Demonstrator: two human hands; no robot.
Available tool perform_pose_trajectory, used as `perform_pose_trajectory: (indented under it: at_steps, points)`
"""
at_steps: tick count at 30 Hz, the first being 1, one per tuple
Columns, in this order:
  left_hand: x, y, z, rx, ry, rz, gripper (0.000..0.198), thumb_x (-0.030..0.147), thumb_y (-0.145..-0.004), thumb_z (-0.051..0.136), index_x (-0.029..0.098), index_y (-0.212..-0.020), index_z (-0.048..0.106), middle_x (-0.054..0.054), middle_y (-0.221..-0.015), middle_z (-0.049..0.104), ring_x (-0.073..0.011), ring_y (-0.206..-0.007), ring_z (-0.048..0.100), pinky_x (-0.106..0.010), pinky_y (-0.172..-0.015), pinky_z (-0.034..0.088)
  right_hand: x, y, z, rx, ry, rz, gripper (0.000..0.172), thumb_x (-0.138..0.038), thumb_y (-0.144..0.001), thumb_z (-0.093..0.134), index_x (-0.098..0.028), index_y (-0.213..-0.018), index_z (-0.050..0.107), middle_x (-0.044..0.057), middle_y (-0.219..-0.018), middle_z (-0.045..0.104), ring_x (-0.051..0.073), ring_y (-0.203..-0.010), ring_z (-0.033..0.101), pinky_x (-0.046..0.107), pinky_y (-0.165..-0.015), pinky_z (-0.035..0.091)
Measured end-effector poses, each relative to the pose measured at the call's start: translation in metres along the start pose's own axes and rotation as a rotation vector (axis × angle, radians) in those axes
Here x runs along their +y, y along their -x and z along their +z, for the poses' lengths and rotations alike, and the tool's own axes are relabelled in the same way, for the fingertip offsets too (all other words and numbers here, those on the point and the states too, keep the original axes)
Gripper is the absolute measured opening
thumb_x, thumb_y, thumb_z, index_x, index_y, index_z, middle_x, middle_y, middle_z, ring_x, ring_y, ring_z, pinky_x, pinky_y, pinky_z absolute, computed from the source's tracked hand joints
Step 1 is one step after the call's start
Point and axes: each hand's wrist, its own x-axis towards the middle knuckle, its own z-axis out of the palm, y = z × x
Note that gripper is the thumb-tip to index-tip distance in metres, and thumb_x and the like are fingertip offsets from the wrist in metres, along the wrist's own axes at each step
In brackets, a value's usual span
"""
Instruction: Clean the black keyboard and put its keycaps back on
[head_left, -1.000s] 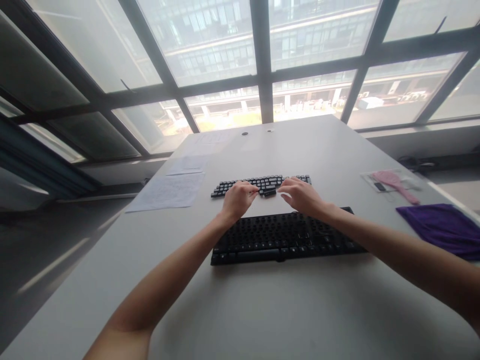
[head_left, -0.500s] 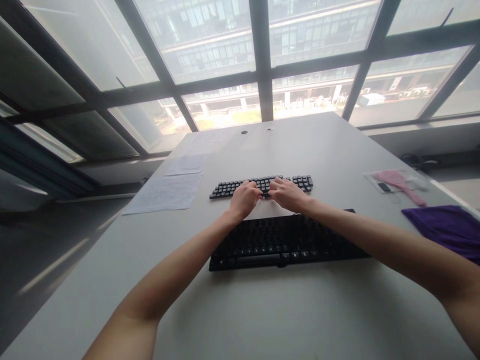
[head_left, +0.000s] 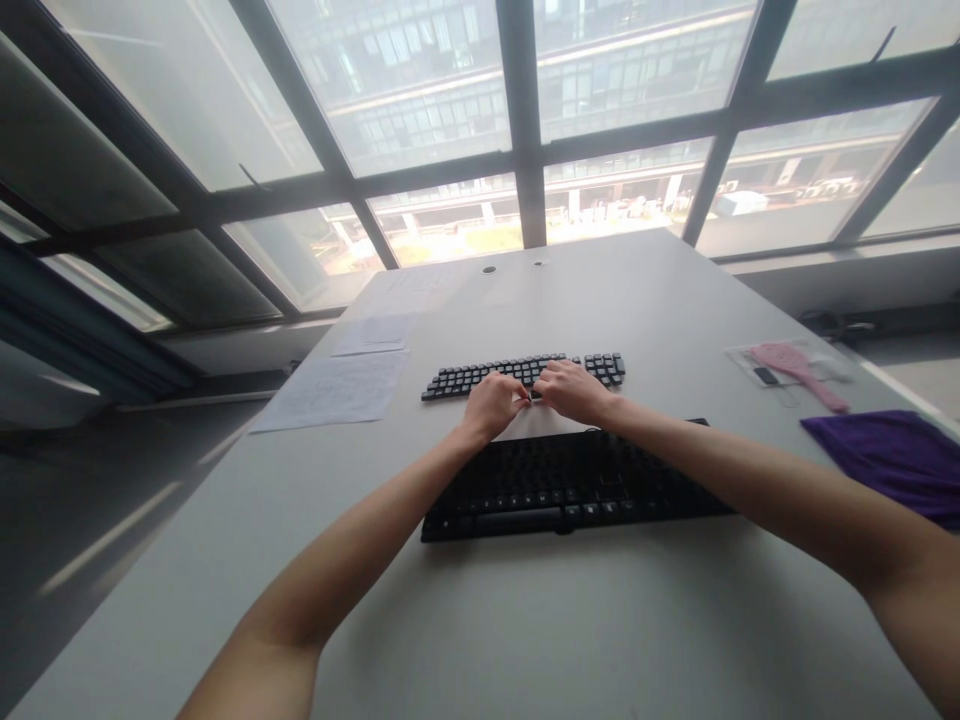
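Observation:
Several black keycaps (head_left: 457, 380) lie in keyboard-like rows on the white table. At the near edge of these rows, my two hands are close together. My left hand (head_left: 493, 405) is closed, thumb and fingers pinched; whatever is between them is too small to make out. Beside it, the curled fingers of my right hand (head_left: 571, 392) are closed at a small black keycap (head_left: 535, 396). Below the hands lies a black keyboard (head_left: 525, 490) with keys along its front edge; much of its upper part looks bare of keycaps. My right forearm covers part of its right side.
Paper sheets (head_left: 330, 390) lie on the left of the table (head_left: 480, 620). On the right are a pink brush-shaped item (head_left: 799, 375) on clear plastic, a small black piece (head_left: 766, 376) and a purple cloth (head_left: 889, 460). Large windows stand beyond the far edge.
My left hand has shifted slightly right and toward me, its fingertips lower beside the right hand. The right hand has barely moved. The view has tilted a little.

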Motion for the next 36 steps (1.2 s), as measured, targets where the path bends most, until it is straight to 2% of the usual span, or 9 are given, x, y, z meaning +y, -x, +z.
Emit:
perform_pose_trajectory:
  at_steps: [3, 6, 9, 14, 20, 24, 28, 31, 36]
  points:
    - [0.009, 0.006, -0.010, 0.004, 0.099, -0.026, 0.005, 0.024, -0.083, 0.076, 0.024, -0.083, 0.081, -0.001, -0.089, 0.078, -0.0196, -0.087, 0.068, -0.030, -0.086, 0.051, 0.001, 0.009, -0.006, 0.045, -0.023, 0.048, 0.017, -0.012, -0.095, 0.053, -0.012, -0.094, 0.070, 0.013, -0.095, 0.071, 0.025, -0.095, 0.058, 0.034, -0.084, 0.039]
    - [0.033, 0.025, -0.023, -0.040, 0.318, -0.028, 0.008, 0.024, -0.081, 0.076, 0.023, -0.086, 0.082, 0.000, -0.083, 0.078, -0.0155, -0.074, 0.067, -0.027, -0.079, 0.051, 0.001, 0.029, -0.013, 0.147, -0.107, 0.135, 0.013, -0.014, -0.093, 0.058, -0.015, -0.095, 0.071, 0.011, -0.092, 0.072, 0.024, -0.093, 0.059, 0.034, -0.084, 0.041]
    - [0.063, 0.052, -0.031, -0.173, 0.500, -0.031, 0.008, 0.023, -0.079, 0.076, 0.022, -0.084, 0.082, 0.001, -0.080, 0.078, -0.0157, -0.073, 0.067, -0.026, -0.072, 0.050, -0.001, 0.058, -0.020, 0.243, -0.216, 0.221, 0.012, -0.016, -0.090, 0.063, -0.018, -0.096, 0.073, 0.008, -0.091, 0.073, 0.024, -0.092, 0.061, 0.033, -0.082, 0.043]
    - [0.095, 0.081, -0.025, -0.320, 0.592, -0.016, 0.009, 0.021, -0.078, 0.075, 0.022, -0.084, 0.082, 0.000, -0.083, 0.079, -0.0183, -0.078, 0.071, -0.029, -0.080, 0.053, -0.010, 0.107, -0.029, 0.287, -0.368, 0.330, 0.008, -0.018, -0.089, 0.066, -0.020, -0.093, 0.073, 0.006, -0.088, 0.073, 0.024, -0.089, 0.063, 0.033, -0.079, 0.047]
    - [0.098, 0.084, -0.013, -0.260, 0.464, 0.021, 0.005, 0.020, -0.077, 0.079, 0.023, -0.081, 0.081, -0.001, -0.083, 0.078, -0.0202, -0.083, 0.068, -0.032, -0.084, 0.052, -0.020, 0.143, -0.034, 0.274, -0.487, 0.373, 0.010, -0.017, -0.089, 0.066, -0.020, -0.095, 0.073, 0.005, -0.092, 0.074, 0.023, -0.089, 0.065, 0.034, -0.081, 0.050]
    - [0.099, 0.091, -0.007, -0.167, 0.364, 0.189, 0.007, 0.016, -0.081, 0.076, 0.022, -0.079, 0.079, 0.000, -0.085, 0.077, -0.0187, -0.082, 0.063, -0.031, -0.080, 0.051, -0.023, 0.154, -0.031, 0.269, -0.537, 0.395, 0.009, -0.017, -0.088, 0.066, -0.019, -0.094, 0.073, 0.005, -0.089, 0.074, 0.022, -0.086, 0.066, 0.034, -0.079, 0.052]
    - [0.101, 0.104, -0.005, -0.065, 0.209, 0.382, 0.021, 0.016, -0.092, 0.064, 0.021, -0.074, 0.074, -0.002, -0.091, 0.076, -0.0174, -0.080, 0.056, -0.030, -0.074, 0.050, -0.028, 0.161, -0.029, 0.280, -0.610, 0.400, 0.011, -0.016, -0.086, 0.068, -0.019, -0.094, 0.074, 0.004, -0.089, 0.074, 0.021, -0.084, 0.068, 0.034, -0.079, 0.053]
    - [0.102, 0.111, -0.005, -0.032, 0.139, 0.460, 0.022, 0.018, -0.097, 0.058, 0.020, -0.082, 0.073, -0.003, -0.098, 0.074, -0.0172, -0.083, 0.056, -0.031, -0.078, 0.052, -0.034, 0.165, -0.029, 0.283, -0.650, 0.358, 0.013, -0.016, -0.087, 0.068, -0.020, -0.097, 0.074, 0.005, -0.092, 0.074, 0.022, -0.087, 0.068, 0.034, -0.081, 0.054]
    - [0.101, 0.115, -0.004, 0.021, 0.140, 0.487, 0.016, 0.020, -0.098, 0.057, 0.020, -0.090, 0.072, -0.004, -0.102, 0.072, -0.0182, -0.087, 0.056, -0.035, -0.083, 0.054, -0.046, 0.168, -0.028, 0.243, -0.683, 0.238, 0.016, -0.013, -0.089, 0.064, -0.020, -0.097, 0.075, 0.008, -0.097, 0.074, 0.022, -0.093, 0.067, 0.036, -0.085, 0.055]
